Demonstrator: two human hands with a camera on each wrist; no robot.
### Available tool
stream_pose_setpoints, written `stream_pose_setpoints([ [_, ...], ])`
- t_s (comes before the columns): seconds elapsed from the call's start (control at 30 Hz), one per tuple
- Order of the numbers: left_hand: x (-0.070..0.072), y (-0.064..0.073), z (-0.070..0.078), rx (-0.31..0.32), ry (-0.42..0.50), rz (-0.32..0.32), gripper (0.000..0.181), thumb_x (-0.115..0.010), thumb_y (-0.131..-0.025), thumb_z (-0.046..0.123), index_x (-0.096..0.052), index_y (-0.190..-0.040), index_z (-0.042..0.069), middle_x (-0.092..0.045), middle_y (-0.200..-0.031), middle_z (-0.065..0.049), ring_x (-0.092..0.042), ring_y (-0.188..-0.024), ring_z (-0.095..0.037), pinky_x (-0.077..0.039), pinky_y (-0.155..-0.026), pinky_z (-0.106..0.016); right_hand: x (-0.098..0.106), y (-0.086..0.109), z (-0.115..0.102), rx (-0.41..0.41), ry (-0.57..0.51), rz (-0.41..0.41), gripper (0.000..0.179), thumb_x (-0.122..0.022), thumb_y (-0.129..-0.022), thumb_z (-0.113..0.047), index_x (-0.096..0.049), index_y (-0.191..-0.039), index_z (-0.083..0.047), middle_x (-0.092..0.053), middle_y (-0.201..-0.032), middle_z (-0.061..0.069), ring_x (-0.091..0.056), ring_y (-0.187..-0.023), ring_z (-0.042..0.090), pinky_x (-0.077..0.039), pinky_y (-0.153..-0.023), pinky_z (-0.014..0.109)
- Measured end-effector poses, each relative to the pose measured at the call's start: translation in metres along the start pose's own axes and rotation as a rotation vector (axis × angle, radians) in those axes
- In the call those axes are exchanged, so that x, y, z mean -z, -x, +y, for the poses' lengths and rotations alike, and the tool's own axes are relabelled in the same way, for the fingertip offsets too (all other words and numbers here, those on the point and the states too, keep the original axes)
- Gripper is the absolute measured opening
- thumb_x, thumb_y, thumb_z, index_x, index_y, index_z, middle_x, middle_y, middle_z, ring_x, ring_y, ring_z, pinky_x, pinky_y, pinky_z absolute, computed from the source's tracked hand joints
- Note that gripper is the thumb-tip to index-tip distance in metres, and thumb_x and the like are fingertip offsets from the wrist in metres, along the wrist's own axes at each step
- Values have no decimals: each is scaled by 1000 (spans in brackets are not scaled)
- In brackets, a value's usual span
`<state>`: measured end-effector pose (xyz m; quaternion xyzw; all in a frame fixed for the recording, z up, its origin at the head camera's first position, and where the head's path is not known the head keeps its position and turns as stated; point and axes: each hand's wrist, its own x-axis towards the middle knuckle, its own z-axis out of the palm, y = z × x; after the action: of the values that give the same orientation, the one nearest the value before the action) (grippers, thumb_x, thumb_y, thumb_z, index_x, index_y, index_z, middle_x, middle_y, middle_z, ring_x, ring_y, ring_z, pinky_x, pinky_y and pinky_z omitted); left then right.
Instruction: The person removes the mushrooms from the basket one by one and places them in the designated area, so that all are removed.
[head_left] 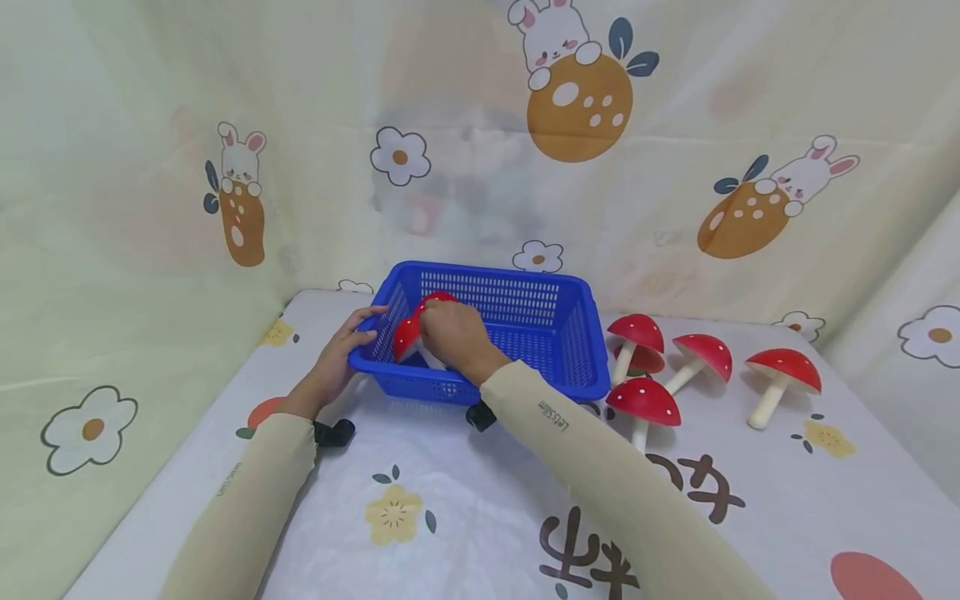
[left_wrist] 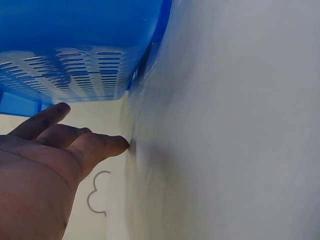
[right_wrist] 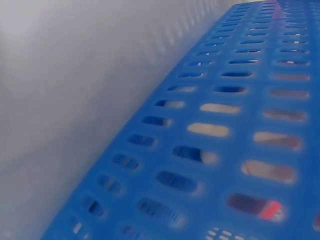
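A blue plastic basket (head_left: 581,333) with slotted walls stands on the cloth-covered table. My left hand (head_left: 337,358) is at its left end, with extended fingers touching the rim; the left wrist view shows that hand's other fingers (left_wrist: 100,150) beside the outer wall. Inside the basket's left part, my right hand (head_left: 456,333) has curled fingers and grips a red-capped toy mushroom (head_left: 438,297), partly hidden behind the hand. Another toy mushroom (head_left: 407,337) with white dots lies just left of it. The right wrist view shows the basket wall (right_wrist: 200,100), with pale and red parts through its slots.
Right of the basket lie several more toy mushrooms, including a front one (head_left: 645,402), a middle one (head_left: 703,357) and a far right one (head_left: 784,371). A printed curtain (head_left: 465,217) hangs close behind the basket. The table's left edge meets another curtain (head_left: 150,350).
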<state>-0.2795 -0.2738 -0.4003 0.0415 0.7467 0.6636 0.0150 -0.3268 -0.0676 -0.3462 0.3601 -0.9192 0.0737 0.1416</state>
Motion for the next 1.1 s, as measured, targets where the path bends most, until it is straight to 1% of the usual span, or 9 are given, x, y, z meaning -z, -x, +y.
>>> stream_pose_setpoints([
  [0.1, -1, 0, 0, 2, -1, 2, 48, -39, -100, 27, -37, -148, 31, -16, -165, -5, -19, -151, -37, -28, -116, -62, 2, 0, 0, -6, 22, 7, 19, -69, -89, -20, -77, -105, -13, -73, -103, 1, -67, -85, 15, -60, -76, 28],
  [0.17, 1, -1, 0, 1, 1, 3, 48, -39, -100, 27, -37, -148, 31, -16, -165, -5, -19, -151, -37, -29, -116, -62, 3, 0, -1, -14, 18, 24, 18, -67, -90, -19, -77, -104, -13, -72, -104, 1, -68, -86, 15, -60, -77, 28],
  [0.37, 2, -1, 0, 4, 21, -7, 48, -39, -100, 27, -36, -149, 29, -14, -165, -5, -19, -151, -37, -28, -116, -61, 7, 3, -2, -39, -48, 93, 16, -65, -90, -17, -77, -99, -11, -72, -102, 0, -67, -87, 15, -59, -80, 27],
  [0.57, 2, -1, -1, -2, 46, -26, 49, -38, -101, 26, -35, -150, 25, -14, -165, -7, -20, -150, -38, -29, -116, -60, 11, 9, 1, -14, -61, 184, 13, -65, -91, -17, -76, -93, -9, -71, -95, 2, -65, -79, 15, -60, -75, 26],
  [0.7, 2, -1, -1, -4, 43, -27, 48, -38, -101, 26, -35, -149, 27, -13, -165, -6, -22, -150, -39, -31, -115, -60, 16, 12, 7, 14, -70, 246, 12, -67, -90, -16, -75, -89, -8, -69, -90, 2, -65, -76, 15, -59, -70, 25],
  [0.87, 2, -1, 0, 4, 38, -17, 46, -38, -101, 27, -37, -147, 29, -16, -164, -4, -28, -147, -39, -34, -113, -60, 23, 15, 16, 43, -86, 326, 9, -68, -89, -14, -73, -87, -6, -65, -83, 3, -63, -70, 15, -58, -64, 25],
  [0.97, 2, -1, 0, -3, 37, -22, 48, -37, -101, 26, -35, -149, 28, -16, -164, -5, -28, -146, -41, -33, -113, -61, 27, 17, 20, 42, -95, 359, 8, -68, -88, -13, -73, -87, -6, -64, -82, 3, -62, -68, 15, -57, -61, 25],
  [1.1, 3, -1, -1, -3, 39, -26, 49, -37, -101, 25, -33, -150, 27, -14, -165, -7, -26, -147, -42, -31, -114, -61, 29, 19, 26, 4, -104, 369, 10, -69, -87, -14, -73, -89, -6, -65, -85, 3, -62, -68, 14, -57, -61, 26],
])
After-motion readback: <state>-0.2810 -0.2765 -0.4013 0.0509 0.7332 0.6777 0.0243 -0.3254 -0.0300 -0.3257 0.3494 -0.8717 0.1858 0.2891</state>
